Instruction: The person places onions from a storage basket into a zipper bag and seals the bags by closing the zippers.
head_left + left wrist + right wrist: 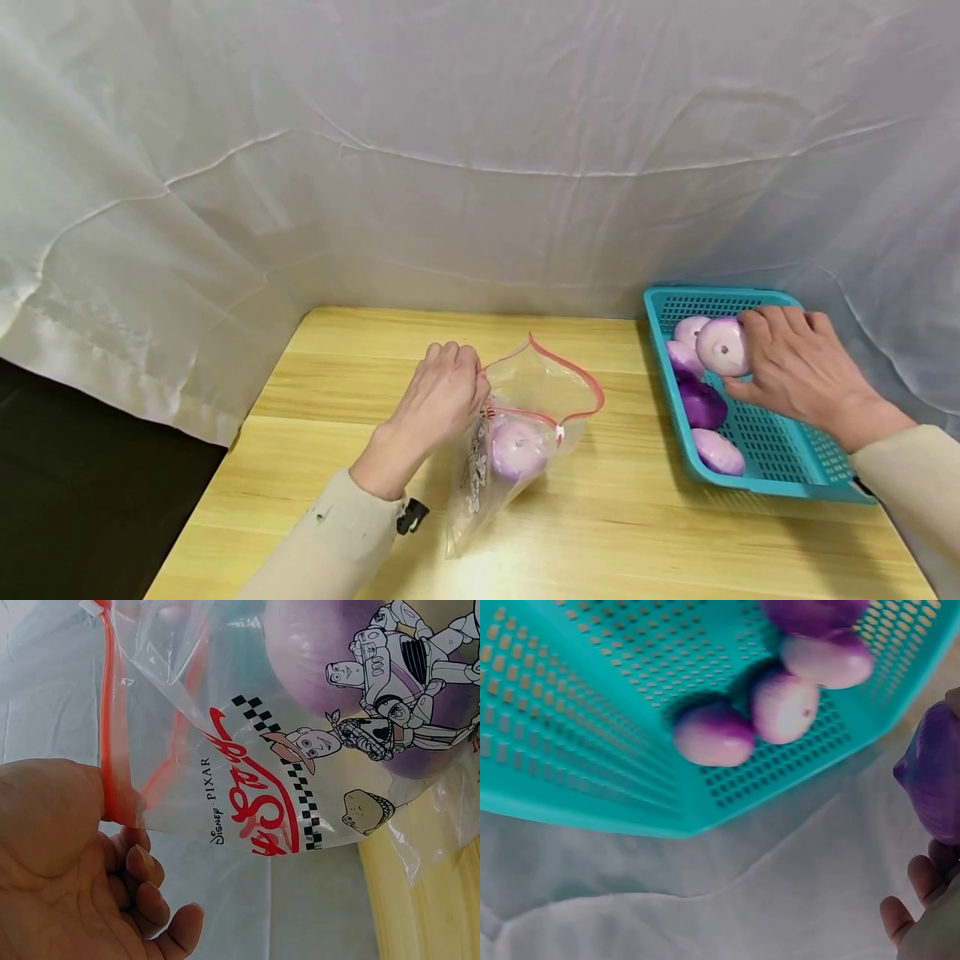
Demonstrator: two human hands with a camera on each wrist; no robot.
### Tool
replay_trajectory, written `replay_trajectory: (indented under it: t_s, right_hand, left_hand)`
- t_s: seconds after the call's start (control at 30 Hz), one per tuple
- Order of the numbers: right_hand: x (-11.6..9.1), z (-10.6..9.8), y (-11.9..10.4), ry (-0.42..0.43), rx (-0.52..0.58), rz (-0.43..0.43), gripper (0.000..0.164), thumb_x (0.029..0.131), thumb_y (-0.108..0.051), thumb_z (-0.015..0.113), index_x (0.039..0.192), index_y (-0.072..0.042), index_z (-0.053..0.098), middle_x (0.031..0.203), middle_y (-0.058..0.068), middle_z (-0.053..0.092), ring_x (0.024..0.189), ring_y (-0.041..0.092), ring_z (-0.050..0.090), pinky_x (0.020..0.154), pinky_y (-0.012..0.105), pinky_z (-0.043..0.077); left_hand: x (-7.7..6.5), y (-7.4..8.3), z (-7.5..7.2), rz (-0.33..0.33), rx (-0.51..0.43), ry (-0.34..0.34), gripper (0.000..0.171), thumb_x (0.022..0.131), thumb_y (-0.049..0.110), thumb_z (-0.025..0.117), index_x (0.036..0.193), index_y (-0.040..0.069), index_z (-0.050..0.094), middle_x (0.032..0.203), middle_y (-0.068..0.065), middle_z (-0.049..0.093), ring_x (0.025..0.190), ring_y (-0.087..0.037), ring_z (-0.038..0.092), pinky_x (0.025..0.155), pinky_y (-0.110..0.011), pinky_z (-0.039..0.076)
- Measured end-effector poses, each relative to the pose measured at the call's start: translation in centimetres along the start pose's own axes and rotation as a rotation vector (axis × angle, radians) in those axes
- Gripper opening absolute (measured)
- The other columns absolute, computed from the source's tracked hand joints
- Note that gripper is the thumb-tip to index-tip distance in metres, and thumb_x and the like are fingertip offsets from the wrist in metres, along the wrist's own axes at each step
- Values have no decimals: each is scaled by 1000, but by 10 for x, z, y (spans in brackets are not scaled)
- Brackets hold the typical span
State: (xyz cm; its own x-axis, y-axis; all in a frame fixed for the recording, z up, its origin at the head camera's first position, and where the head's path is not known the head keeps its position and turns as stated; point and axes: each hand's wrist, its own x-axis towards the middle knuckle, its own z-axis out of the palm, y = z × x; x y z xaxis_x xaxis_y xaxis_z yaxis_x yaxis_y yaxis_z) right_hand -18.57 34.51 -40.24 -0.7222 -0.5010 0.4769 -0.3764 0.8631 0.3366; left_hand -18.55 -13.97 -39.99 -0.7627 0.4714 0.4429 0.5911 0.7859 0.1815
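Note:
My left hand (442, 387) pinches the red zip rim of a clear zip bag (468, 508) at its left side. The bag's mouth gapes open. Cartoon figures and red lettering are printed on the bag (259, 787), and a purple-and-white onion (517, 450) shows through the plastic. On the right, my right hand (806, 362) grips a purple onion (722, 347) with a pale root end, over a turquoise basket (757, 433). The right wrist view has this onion (934, 776) at its edge, raised outside the basket's rim, with part of the hand out of frame.
Several more onions lie in the basket, among them a dark purple onion (702, 405) and a paler onion (717, 452) in the near corner. Everything rests on a light wooden table (337, 400). A pale cloth (480, 217) hangs behind and along the sides.

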Motion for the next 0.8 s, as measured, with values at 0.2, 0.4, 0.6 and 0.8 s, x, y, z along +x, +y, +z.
replay_trajectory:
  t_s: [0.2,0.4,0.6,0.8]
  right_hand:
    - [18,-14,-10,65,-3,-45,94,94,-79,17,109,9,50,103,28,52,91,46,49,66,56,35]
    - [42,-31,-28,80,35,-53,98,93,-83,18,111,8,49,107,29,53,94,48,50,71,58,37]
    - [69,-48,-54,109,73,-103,82,91,-68,33,116,7,50,112,28,54,98,48,52,75,60,40]
    - [98,-63,-84,104,93,-180,77,79,-55,62,125,6,50,117,27,55,103,44,53,83,59,44]
  left_hand:
    - [1,1,0,8,9,5,16,96,12,60,81,7,57,72,-2,45,68,-24,41,60,-30,33]
    - [2,1,1,19,35,26,17,96,11,60,80,8,55,72,-1,43,68,-23,39,59,-30,32]
    - [2,1,1,41,89,74,22,94,11,61,76,9,50,71,-2,40,67,-23,38,58,-30,30]
    - [1,1,-1,78,164,141,23,92,9,64,74,9,49,71,1,33,66,-21,36,59,-28,25]
